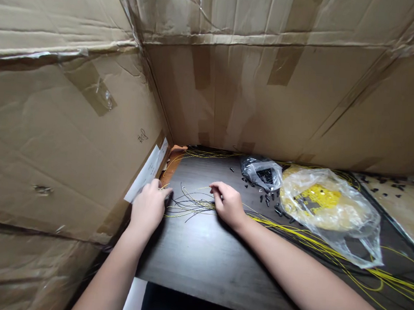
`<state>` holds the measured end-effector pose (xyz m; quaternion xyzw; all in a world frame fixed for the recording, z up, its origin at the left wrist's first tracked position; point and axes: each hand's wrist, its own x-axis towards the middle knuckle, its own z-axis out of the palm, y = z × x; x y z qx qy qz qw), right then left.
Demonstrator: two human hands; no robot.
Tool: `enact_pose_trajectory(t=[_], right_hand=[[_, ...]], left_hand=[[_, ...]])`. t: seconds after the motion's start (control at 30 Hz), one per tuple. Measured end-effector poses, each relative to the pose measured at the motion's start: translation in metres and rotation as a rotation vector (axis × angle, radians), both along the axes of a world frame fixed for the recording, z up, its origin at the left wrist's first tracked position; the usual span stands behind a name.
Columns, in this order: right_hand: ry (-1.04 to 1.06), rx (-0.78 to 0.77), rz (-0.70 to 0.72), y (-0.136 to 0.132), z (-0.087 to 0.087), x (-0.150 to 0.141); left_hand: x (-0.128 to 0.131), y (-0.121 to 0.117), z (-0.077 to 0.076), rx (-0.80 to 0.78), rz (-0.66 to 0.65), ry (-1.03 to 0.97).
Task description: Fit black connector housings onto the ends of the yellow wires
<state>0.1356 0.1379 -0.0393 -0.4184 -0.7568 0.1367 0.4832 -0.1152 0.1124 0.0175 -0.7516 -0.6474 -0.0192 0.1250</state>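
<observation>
A bundle of thin yellow and black wires runs from the right across the dark tabletop, its loose ends fanned out between my hands. My right hand is above the bundle, thumb and forefinger pinched on the end of a yellow wire. At the table's left edge, my left hand is bent down with its fingers curled. A bit of yellow shows by those fingertips, but what they hold, if anything, is hidden.
Tall cardboard walls close in the left and back. Behind my right arm lie a small clear bag of black parts, a larger bag of yellow parts and several loose black pieces. A white paper is on the left wall.
</observation>
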Motion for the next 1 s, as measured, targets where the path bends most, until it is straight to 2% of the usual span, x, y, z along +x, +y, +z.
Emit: enact_pose_trajectory(t=[0.17,0.33,0.7,1.0], right_hand=[[-0.007,-0.003,-0.001,0.001,0.000,0.000],[-0.011,-0.009,-0.011,0.000,0.001,0.000],[0.001,-0.004,-0.015,0.001,0.001,0.001],[0.035,-0.027,-0.037,0.004,-0.001,0.003]], left_hand=[[-0.002,0.016,-0.007,-0.003,-0.167,0.056],[-0.005,0.021,-0.015,0.038,-0.252,0.081],[-0.029,0.031,-0.018,0.046,-0.472,-0.017],[-0.017,0.027,-0.019,0.060,-0.409,0.059]])
